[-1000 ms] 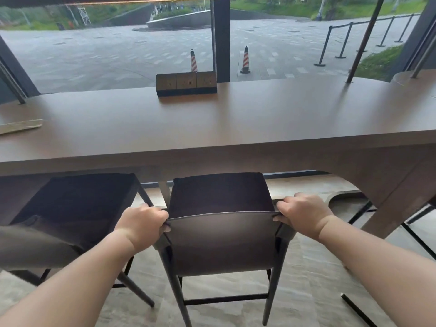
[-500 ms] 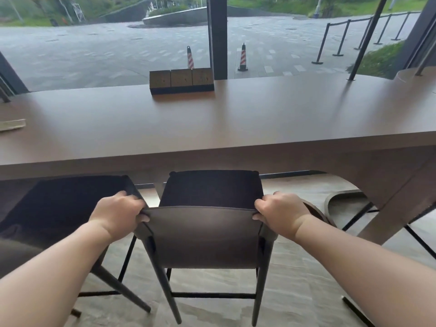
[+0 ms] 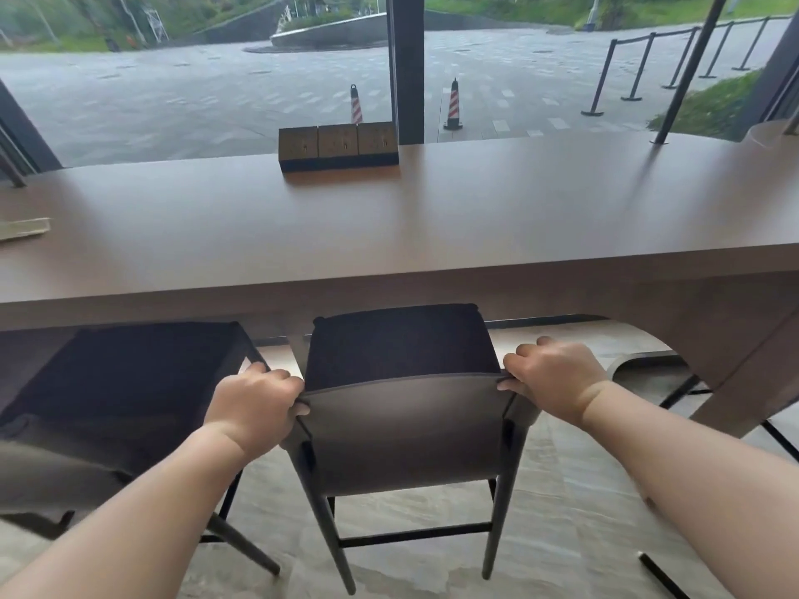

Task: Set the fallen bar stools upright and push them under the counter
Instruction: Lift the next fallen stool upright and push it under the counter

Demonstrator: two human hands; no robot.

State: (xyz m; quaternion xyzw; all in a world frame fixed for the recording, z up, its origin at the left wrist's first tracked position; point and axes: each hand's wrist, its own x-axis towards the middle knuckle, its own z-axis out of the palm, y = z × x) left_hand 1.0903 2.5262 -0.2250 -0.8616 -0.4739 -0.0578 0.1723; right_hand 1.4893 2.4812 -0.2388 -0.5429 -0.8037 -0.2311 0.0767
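A dark bar stool (image 3: 406, 430) with a low curved backrest and black seat cushion stands upright in front of me, its seat front just under the edge of the long brown counter (image 3: 432, 218). My left hand (image 3: 255, 406) grips the backrest's left corner. My right hand (image 3: 555, 380) grips its right corner. A second upright stool (image 3: 121, 395) stands to the left, its seat partly beneath the counter.
A block of three power sockets (image 3: 338, 147) sits on the counter by a dark window post (image 3: 406, 67). A flat pale object (image 3: 21, 229) lies at the counter's left edge. The counter's slanted leg (image 3: 743, 382) and thin black floor bars stand to the right.
The stool in my hands has slid forward, so its seat now sits a little deeper beneath the counter edge. Both hands keep their grip on the backrest.
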